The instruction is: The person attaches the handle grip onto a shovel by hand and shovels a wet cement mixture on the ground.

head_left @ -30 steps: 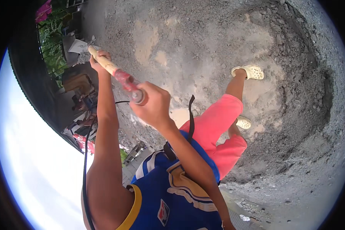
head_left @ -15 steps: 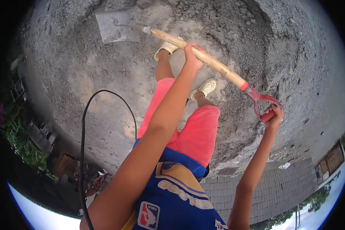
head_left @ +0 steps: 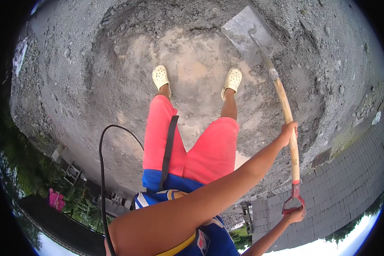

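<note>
A shovel with a wooden shaft runs down the right side. Its flat, square metal blade is at the far right, over the grey gravelly ground, and looks bare. Whether the blade touches the ground I cannot tell. My left hand reaches across my body and is wrapped round the middle of the shaft. At the near end, my right hand grips the red D-shaped handle; part of its fingers is hidden behind the handle.
My feet in cream clogs stand apart on a paler, flattened patch of ground. Loose grey gravel banks up around it. A grey block-like wall or paving lies at the lower right. A black cable loops at my left.
The shovel has swung from the far left to the far right, blade leading. My right hand has come nearer my body, and both hands have kept their hold.
</note>
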The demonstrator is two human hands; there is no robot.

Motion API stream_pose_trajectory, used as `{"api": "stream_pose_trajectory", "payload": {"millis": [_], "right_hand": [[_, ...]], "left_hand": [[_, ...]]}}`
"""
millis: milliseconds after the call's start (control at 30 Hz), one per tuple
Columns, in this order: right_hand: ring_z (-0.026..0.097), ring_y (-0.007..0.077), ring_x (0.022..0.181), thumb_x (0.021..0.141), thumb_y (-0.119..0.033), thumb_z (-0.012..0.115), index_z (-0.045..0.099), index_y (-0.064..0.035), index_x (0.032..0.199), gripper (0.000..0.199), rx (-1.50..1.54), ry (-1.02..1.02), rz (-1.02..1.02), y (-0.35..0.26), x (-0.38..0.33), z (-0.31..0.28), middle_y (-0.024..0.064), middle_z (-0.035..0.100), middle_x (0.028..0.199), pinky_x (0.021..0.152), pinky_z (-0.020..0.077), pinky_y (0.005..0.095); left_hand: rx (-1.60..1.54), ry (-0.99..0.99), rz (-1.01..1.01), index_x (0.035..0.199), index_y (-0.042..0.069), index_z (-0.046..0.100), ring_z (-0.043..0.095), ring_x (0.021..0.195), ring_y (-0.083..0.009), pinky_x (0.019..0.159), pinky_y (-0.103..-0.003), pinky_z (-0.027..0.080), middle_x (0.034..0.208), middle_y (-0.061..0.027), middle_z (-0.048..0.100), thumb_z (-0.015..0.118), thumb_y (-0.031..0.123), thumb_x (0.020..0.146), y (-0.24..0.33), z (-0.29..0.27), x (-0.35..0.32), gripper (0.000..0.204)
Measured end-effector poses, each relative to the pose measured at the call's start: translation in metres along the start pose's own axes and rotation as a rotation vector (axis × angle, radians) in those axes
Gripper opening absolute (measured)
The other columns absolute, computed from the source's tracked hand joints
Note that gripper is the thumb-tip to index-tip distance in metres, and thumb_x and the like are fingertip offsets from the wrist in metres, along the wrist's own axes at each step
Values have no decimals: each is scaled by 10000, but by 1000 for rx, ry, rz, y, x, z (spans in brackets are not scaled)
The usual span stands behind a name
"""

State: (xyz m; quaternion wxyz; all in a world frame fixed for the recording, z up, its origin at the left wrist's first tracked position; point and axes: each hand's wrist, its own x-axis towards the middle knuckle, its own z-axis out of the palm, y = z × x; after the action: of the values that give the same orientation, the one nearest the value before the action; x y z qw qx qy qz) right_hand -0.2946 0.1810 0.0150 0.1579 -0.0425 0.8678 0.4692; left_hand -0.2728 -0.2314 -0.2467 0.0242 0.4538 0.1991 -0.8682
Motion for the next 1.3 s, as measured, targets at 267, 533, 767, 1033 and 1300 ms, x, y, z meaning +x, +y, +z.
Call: {"api": "stream_pose_trajectory", "payload": {"millis": [267,533,767,1033,1300], "right_hand": [[401,107,481,686,-184,617,643,-44,789,175,1386,284,498,-167,-57,-150,3,462,650,412,299,254],[466,124,421,779,-125,559,556,-30,764,96,1650,274,-121,-520,-20,-251,52,531,566,391,355,250],[506,128,472,765,13,529,512,-4,847,85,1652,179,-653,-609,-140,-315,55,524,577,435,387,249],[539,102,723,730,-12,643,463,-36,1077,391,1664,-796,-1269,-636,-504,-377,50,547,794,642,445,260],[571,112,661,728,21,619,483,-14,1088,387,1446,-1543,-1125,-602,-544,-356,68,572,790,613,452,237]], "left_hand": [[-26,56,-50,665,79,482,487,437,-173,426,-323,425,536,-48,465,622,202,681,50,-36,20,187],[-188,149,442,723,59,473,511,597,-232,578,-419,453,627,-98,475,588,192,729,422,-164,-26,176],[-472,-98,752,611,111,386,422,533,-200,596,-364,423,550,-39,403,498,138,729,522,-282,-181,165],[-537,329,826,612,113,396,433,458,-157,454,-306,439,529,-4,415,466,137,749,590,-555,-478,157],[-443,545,671,649,104,410,449,477,-174,475,-327,444,549,-23,435,481,192,771,514,-651,-477,166]]}}
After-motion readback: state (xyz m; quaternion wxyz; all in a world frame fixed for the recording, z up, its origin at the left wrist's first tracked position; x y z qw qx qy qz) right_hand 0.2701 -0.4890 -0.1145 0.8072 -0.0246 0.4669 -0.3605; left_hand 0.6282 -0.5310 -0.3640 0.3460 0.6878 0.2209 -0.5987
